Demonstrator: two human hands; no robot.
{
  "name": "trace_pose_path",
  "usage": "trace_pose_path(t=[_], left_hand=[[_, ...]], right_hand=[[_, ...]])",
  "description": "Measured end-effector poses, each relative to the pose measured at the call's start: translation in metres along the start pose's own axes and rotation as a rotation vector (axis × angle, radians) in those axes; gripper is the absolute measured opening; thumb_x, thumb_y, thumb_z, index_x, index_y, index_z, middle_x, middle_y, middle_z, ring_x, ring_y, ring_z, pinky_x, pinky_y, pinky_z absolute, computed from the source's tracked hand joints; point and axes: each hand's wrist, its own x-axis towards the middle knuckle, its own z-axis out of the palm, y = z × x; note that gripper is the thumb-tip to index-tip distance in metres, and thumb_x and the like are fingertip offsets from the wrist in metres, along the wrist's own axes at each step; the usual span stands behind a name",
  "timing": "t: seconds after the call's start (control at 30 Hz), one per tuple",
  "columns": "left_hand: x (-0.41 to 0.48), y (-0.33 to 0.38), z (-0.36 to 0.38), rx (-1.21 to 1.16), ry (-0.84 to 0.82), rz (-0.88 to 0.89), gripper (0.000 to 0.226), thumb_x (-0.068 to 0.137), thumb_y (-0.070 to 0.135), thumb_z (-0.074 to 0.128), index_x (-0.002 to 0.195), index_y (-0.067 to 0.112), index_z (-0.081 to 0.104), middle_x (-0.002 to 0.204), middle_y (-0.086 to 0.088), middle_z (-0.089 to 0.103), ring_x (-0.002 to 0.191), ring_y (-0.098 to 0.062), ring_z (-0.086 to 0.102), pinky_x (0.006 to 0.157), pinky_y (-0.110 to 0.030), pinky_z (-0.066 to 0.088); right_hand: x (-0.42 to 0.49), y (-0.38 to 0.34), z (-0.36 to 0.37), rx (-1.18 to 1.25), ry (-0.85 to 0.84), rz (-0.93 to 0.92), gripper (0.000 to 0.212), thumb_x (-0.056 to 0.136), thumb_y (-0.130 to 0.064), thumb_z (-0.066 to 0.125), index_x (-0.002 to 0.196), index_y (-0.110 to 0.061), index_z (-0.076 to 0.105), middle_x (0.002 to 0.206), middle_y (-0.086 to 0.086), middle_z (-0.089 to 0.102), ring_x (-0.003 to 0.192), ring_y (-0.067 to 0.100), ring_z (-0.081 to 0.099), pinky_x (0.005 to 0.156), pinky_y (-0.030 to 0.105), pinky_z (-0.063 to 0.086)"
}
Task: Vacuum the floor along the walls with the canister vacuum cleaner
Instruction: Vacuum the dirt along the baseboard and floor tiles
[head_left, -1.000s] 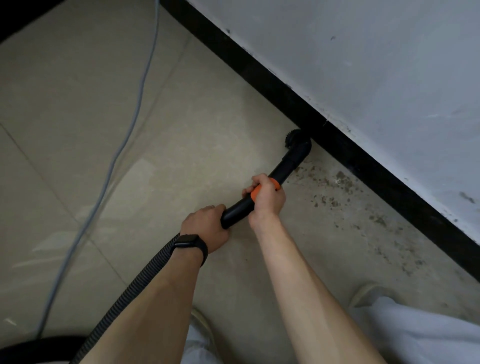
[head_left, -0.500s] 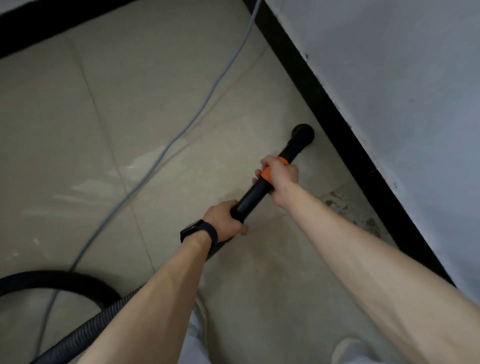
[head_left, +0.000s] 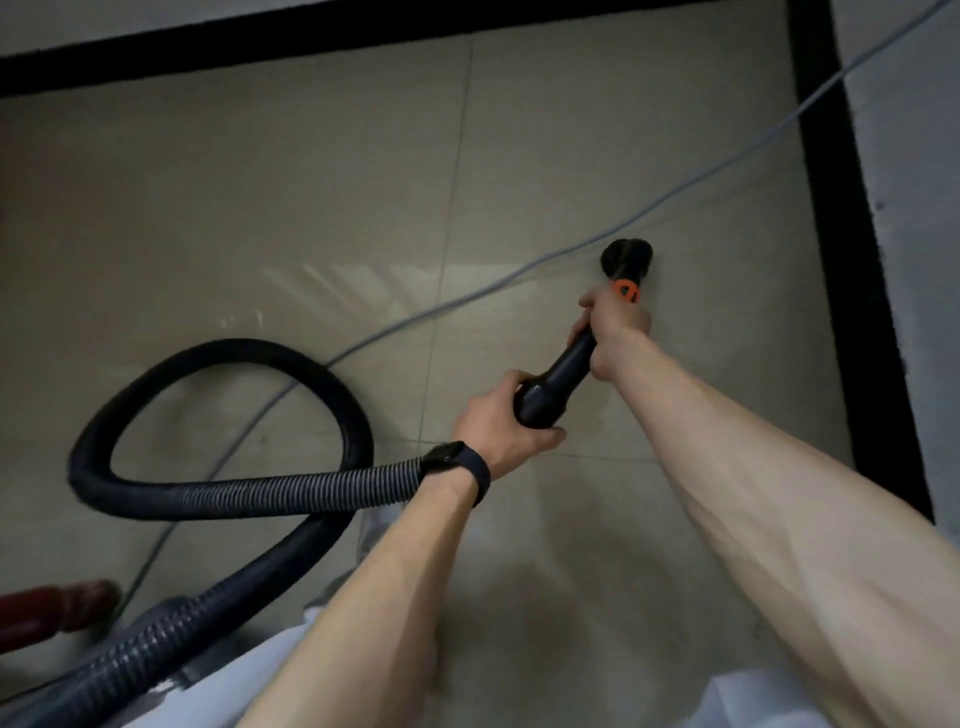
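I hold a black vacuum wand with both hands over the beige tiled floor. My left hand, with a dark watch on the wrist, grips the wand's rear end where the ribbed hose joins. My right hand grips the wand further forward, just behind an orange collar. The round black brush nozzle is down at the floor, a short way left of the black skirting of the right wall. The hose curls in a loop at the left.
A grey power cable runs diagonally across the floor from the upper right, passing close to the nozzle. Another black skirting lines the far wall, meeting the right one in a corner. A dark red object sits at the lower left.
The view has swung left and the far wall's skirting and the hose loop came into sight. The nozzle moved along the right wall away from the dirty patch, now near the cable. Both hands kept their hold.
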Motion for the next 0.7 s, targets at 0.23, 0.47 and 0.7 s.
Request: trace_pose_path(t=[0.23, 0.47, 0.7], left_hand=[[-0.007, -0.014, 0.018, -0.212, -0.49, -0.147, 0.047, 0.07, 0.026, 0.085, 0.109, 0.022, 0.059, 0.093, -0.001, 0.07, 0.062, -0.014, 0.068, 0.066, -0.034, 0.061], [0.0, 0.004, 0.082, -0.059, -0.505, 0.05, 0.04, 0.063, 0.031, 0.077, 0.1, 0.031, 0.061, 0.088, 0.003, 0.071, 0.063, -0.017, 0.071, 0.064, -0.036, 0.061], [-0.009, -0.011, 0.125, 0.097, -0.752, 0.133, 0.049, 0.067, 0.024, 0.085, 0.112, 0.017, 0.066, 0.097, -0.004, 0.073, 0.081, -0.022, 0.073, 0.079, -0.041, 0.06]], right_hand=[[-0.016, 0.012, -0.028, -0.083, -0.016, -0.139, 0.017, 0.071, -0.008, 0.061, 0.088, -0.01, 0.059, 0.044, -0.001, 0.048, 0.033, 0.016, 0.043, 0.045, 0.029, 0.042], [-0.016, 0.017, -0.099, -0.031, 0.19, -0.293, 0.016, 0.066, -0.009, 0.061, 0.081, -0.012, 0.058, 0.053, 0.0, 0.051, 0.036, 0.016, 0.045, 0.043, 0.028, 0.043], [-0.036, 0.064, -0.145, -0.026, 0.445, -0.322, 0.022, 0.062, -0.02, 0.062, 0.083, -0.014, 0.06, 0.058, 0.004, 0.058, 0.035, 0.018, 0.05, 0.041, 0.027, 0.045]])
